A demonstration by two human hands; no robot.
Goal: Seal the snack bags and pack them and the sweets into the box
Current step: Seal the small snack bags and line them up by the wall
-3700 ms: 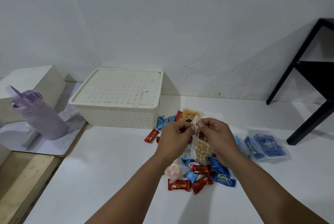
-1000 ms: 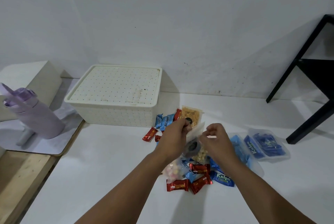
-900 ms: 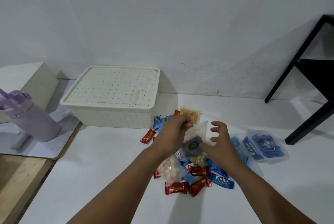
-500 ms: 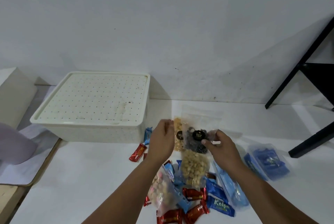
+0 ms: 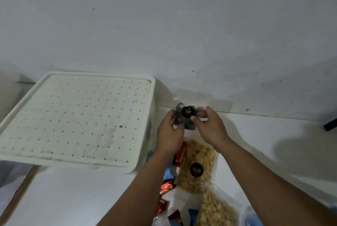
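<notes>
A clear snack bag of dark pieces with a round black label is held up near the wall, just right of the box. My left hand grips its left side and my right hand grips its right side. The cream perforated box stands at the left with its lid on. Below my hands lie a bag of tan snacks with a black label and a bag of pale puffs. Red and blue wrapped sweets lie under my left forearm, partly hidden.
The white wall rises directly behind the bag. A wooden edge shows at the lower left beside the white table. A black furniture leg tip is at the right edge.
The camera has closed in and tilted down. Both hands carried the dark snack bag away from the pile, up toward the wall beside the box, and now both grip it.
</notes>
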